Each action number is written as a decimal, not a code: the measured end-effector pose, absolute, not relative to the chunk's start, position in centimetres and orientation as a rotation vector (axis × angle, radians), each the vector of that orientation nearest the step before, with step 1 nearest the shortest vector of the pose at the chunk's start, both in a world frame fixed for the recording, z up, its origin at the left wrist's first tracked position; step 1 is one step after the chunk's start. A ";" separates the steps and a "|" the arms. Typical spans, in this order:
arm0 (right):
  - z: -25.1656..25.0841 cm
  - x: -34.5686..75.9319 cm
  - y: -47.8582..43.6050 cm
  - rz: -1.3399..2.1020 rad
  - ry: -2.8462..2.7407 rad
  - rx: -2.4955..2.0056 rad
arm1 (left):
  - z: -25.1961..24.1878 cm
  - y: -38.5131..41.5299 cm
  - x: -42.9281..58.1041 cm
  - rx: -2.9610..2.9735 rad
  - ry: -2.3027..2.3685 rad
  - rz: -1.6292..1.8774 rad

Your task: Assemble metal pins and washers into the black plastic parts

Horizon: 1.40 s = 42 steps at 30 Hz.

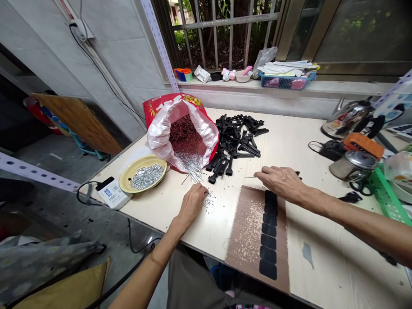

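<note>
1. The right hand (282,182) is hovering by the far end of the brown mat (283,260), its fingers pinching a thin rod (250,177) that is poking out leftward. A dark tip (298,173) is showing behind the hand; whether it belongs to something being gripped, I cannot tell.
2. That rod is offering very little to hold, so a loose pinch could be letting it twist or drop.
3. The left hand (195,198) is resting on the table (304,155), fingertips curling in beside the scattered small metal bits (210,200). Whether they are grasping one, I cannot tell. A careless sweep could be scattering those bits.
4. Just beyond, silver pins (193,166) are spilling from the open bag (160,140); a nudge to its mouth could be sending more out.
5. The yellow dish (124,176) is sitting near the table edge, holding shiny pieces (147,177); a stray left elbow could be tipping it.
6. Black parts (237,142) are lying heaped beside the bag, tangling enough that pulling one could be dragging others.
</note>
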State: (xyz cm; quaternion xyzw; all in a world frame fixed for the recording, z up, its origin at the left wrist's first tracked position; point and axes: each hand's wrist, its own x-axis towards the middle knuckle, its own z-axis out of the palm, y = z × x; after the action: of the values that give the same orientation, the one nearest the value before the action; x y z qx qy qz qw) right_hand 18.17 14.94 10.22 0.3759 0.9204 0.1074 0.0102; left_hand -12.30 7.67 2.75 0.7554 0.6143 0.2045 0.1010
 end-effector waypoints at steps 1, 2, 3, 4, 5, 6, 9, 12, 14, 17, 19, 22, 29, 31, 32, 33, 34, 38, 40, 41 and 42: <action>10.1 17.8 14.5 0.272 2.920 1.195 | 2.9 7.5 -12.2 2.147 1.810 0.692; 10.0 17.3 14.1 0.213 2.977 1.205 | 3.1 7.3 -12.0 2.016 1.808 0.798; 9.9 16.7 13.5 0.162 3.037 1.210 | 3.4 7.1 -11.7 1.837 1.801 0.905; 9.8 16.1 13.0 0.116 3.096 1.210 | 3.8 6.8 -11.2 1.627 1.777 1.001; 9.7 15.4 12.3 0.071 3.146 1.214 | 4.2 6.5 -10.6 1.406 1.734 1.082; 9.7 14.7 11.7 0.023 3.184 1.220 | 4.7 6.2 -9.9 1.199 1.670 1.139; 9.7 13.0 10.0 -0.109 3.225 1.244 | 6.0 5.4 -7.7 0.847 1.440 1.272; 9.9 12.4 9.0 -0.173 3.212 1.264 | 6.7 4.9 -6.1 0.718 1.326 1.352; 10.0 12.6 8.8 -0.188 3.203 1.286 | 6.8 4.9 -5.5 0.685 1.311 1.376; 10.0 13.2 8.7 -0.187 3.201 1.305 | 6.8 5.0 -5.0 0.703 1.307 1.393; 9.8 13.5 8.6 -0.177 3.207 1.305 | 6.8 5.0 -4.6 0.727 1.305 1.398; 9.5 13.7 8.6 -0.157 3.204 1.324 | 6.9 5.0 -4.1 0.754 1.297 1.397; 9.4 14.4 8.1 -0.109 3.182 1.392 | 7.0 4.9 -3.4 0.754 1.251 1.363; 9.3 14.6 8.0 -0.089 3.192 1.395 | 6.9 5.1 -3.4 0.721 1.208 1.339; 9.3 14.8 7.9 -0.077 3.200 1.393 | 6.9 5.2 -3.4 0.703 1.188 1.326; 9.2 14.9 7.8 -0.062 3.208 1.391 | 6.8 5.3 -3.4 0.687 1.168 1.311; 9.2 15.1 7.8 -0.048 3.214 1.391 | 6.8 5.5 -3.4 0.672 1.150 1.294; 9.1 15.6 7.5 0.009 3.200 1.435 | 6.9 5.8 -3.1 0.615 1.113 1.214; 9.1 15.8 7.4 0.031 3.192 1.473 | 6.9 5.9 -2.9 0.606 1.118 1.178; 9.1 15.9 7.3 0.037 3.194 1.489 | 6.9 5.9 -2.7 0.610 1.123 1.167; 9.0 15.9 7.3 0.038 3.201 1.503 | 6.9 6.0 -2.6 0.619 1.126 1.161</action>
State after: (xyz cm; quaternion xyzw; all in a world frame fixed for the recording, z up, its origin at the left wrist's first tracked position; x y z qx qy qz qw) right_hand 15.94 7.25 8.98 0.4168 0.8875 0.0106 -0.1963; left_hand -2.61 5.96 6.89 0.2721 0.4954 0.5106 0.6479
